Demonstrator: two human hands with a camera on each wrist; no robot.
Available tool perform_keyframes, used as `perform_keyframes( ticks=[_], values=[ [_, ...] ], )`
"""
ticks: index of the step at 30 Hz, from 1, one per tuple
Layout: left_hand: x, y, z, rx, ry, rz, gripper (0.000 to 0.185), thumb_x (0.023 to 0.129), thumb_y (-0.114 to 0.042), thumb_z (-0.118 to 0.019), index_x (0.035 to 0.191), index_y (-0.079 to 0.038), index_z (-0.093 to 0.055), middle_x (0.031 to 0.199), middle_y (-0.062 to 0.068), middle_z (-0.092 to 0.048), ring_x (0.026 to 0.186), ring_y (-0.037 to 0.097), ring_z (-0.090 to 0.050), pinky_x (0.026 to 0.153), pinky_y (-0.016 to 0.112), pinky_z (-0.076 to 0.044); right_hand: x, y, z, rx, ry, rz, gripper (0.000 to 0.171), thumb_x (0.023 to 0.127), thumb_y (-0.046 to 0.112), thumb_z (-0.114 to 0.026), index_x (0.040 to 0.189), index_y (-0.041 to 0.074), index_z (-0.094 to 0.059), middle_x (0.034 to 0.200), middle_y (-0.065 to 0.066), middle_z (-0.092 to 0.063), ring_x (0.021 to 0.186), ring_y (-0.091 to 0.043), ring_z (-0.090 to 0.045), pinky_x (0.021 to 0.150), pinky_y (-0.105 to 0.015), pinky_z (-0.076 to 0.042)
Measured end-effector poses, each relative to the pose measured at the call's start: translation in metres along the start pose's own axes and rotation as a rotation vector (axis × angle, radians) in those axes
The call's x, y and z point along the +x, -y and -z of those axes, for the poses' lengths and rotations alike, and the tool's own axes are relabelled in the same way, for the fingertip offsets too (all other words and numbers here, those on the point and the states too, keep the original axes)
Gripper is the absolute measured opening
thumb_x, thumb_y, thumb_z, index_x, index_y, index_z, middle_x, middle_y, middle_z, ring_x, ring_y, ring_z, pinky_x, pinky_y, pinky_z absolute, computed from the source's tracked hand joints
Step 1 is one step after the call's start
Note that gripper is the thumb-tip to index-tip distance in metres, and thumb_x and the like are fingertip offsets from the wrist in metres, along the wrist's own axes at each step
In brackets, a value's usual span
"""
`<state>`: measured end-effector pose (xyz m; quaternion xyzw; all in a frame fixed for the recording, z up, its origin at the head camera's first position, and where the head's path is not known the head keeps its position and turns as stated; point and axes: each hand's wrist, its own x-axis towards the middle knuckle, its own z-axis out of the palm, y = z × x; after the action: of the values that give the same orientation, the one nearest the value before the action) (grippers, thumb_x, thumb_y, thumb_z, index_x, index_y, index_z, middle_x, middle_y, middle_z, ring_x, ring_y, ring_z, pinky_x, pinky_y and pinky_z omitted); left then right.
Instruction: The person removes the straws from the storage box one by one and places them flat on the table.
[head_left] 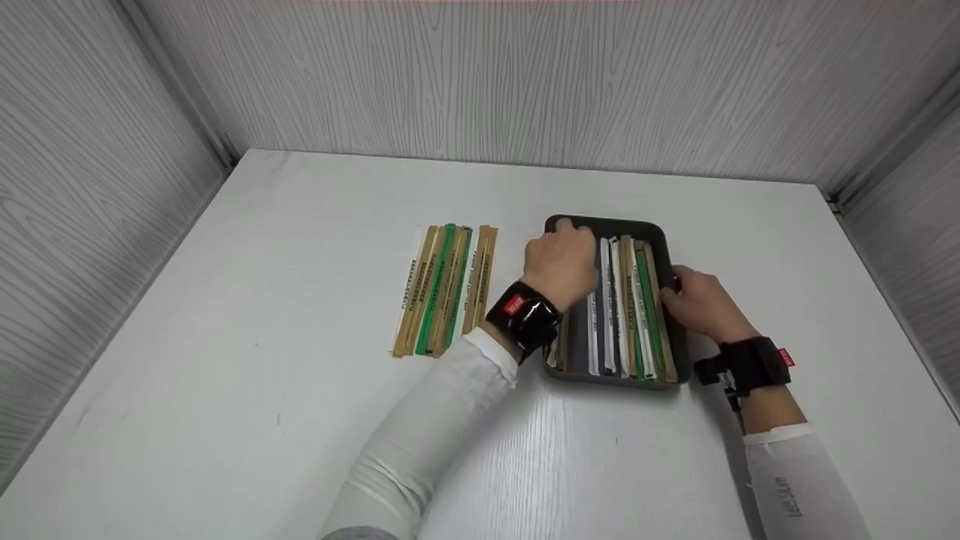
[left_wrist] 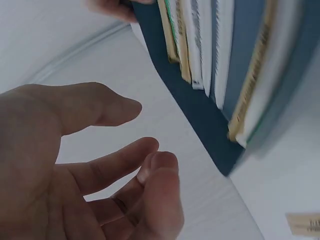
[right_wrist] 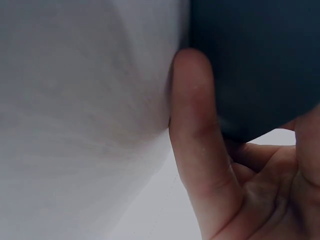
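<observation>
A dark grey rectangular tray holds a row of slim paper-wrapped sticks in white, brown and green, with printing along them. My left hand is over the tray's left part and hides some of its contents. In the left wrist view, the left hand's thumb and fingers stand apart, loosely bent, with nothing between them. My right hand grips the tray's right wall, thumb near the rim; the right wrist view shows a finger along the tray's dark side.
Left of the tray, a second row of similar wrapped sticks in brown, green and white lies on the white table. Wood-grain panels stand behind the table and on both sides.
</observation>
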<state>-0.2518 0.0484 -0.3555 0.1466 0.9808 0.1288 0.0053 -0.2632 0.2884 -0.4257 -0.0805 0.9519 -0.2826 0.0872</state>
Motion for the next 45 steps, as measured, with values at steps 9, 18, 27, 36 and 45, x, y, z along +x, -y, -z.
perform_keyframes(
  ticks=[9,18,27,36,45],
  values=[
    [0.016,-0.027,-0.028,0.159,0.084,-0.056,0.018,0.097,-0.017,-0.066,0.108,-0.01,-0.078,0.111,0.01,-0.072,0.085,0.015,-0.069,0.066,0.034,-0.06,0.001,0.0,0.0,0.016,0.009,-0.013,0.041,0.106,0.014,-0.045,0.138,-0.012,-0.051,0.106,-0.026,-0.065,0.084,-0.029,-0.063,0.066,-0.034,-0.052],
    [0.022,-0.041,-0.052,0.299,0.113,-0.035,0.022,0.103,-0.022,-0.058,0.094,-0.021,-0.078,0.093,-0.005,-0.075,0.079,0.006,-0.069,0.061,0.027,-0.058,0.0,-0.002,-0.001,0.0,-0.008,0.011,0.037,0.105,0.012,-0.045,0.132,-0.012,-0.054,0.104,-0.027,-0.066,0.082,-0.029,-0.064,0.064,-0.034,-0.053],
    [0.023,-0.045,-0.062,0.32,0.161,0.009,0.022,0.105,-0.023,-0.058,0.102,-0.021,-0.08,0.092,-0.005,-0.076,0.076,0.005,-0.069,0.058,0.025,-0.057,0.001,-0.002,0.0,0.0,-0.009,0.012,0.037,0.105,0.012,-0.045,0.132,-0.012,-0.054,0.102,-0.026,-0.066,0.082,-0.029,-0.063,0.064,-0.034,-0.052],
    [0.02,-0.045,-0.065,0.313,0.16,0.017,0.021,0.104,-0.019,-0.059,0.107,-0.019,-0.08,0.1,-0.003,-0.076,0.083,0.006,-0.069,0.059,0.023,-0.057,0.002,-0.002,0.0,-0.009,-0.001,0.004,0.04,0.106,0.012,-0.044,0.135,-0.013,-0.053,0.103,-0.025,-0.065,0.084,-0.029,-0.063,0.067,-0.036,-0.052],
    [0.018,-0.044,-0.064,0.29,0.168,0.038,0.023,0.104,-0.021,-0.06,0.119,-0.012,-0.076,0.116,0.001,-0.07,0.095,0.011,-0.068,0.066,0.024,-0.059,0.001,-0.002,0.0,-0.015,-0.005,0.013,0.041,0.105,0.012,-0.043,0.135,-0.014,-0.052,0.103,-0.026,-0.066,0.084,-0.029,-0.063,0.067,-0.035,-0.052]
  ],
)
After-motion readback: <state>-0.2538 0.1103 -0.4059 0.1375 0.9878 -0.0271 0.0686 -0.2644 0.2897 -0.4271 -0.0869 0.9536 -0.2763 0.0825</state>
